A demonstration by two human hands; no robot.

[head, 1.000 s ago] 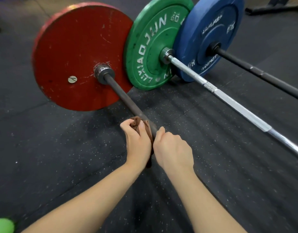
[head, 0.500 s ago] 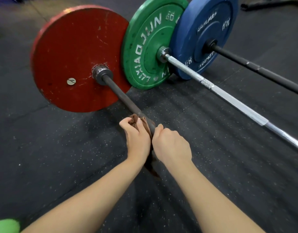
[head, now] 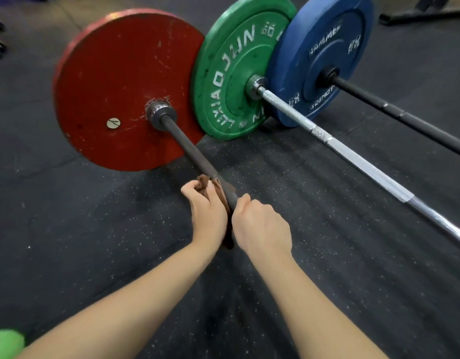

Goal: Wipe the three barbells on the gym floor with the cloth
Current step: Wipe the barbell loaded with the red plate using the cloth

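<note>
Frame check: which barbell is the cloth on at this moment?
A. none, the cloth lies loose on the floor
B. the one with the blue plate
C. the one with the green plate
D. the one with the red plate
D: the brown cloth is bunched against the dark bar that runs into the red plate. The left hand grips it there, and the right hand is curled over the same bar beside it.

Brown cloth (head: 203, 181) on nearest dark barbell (head: 187, 149)
</note>
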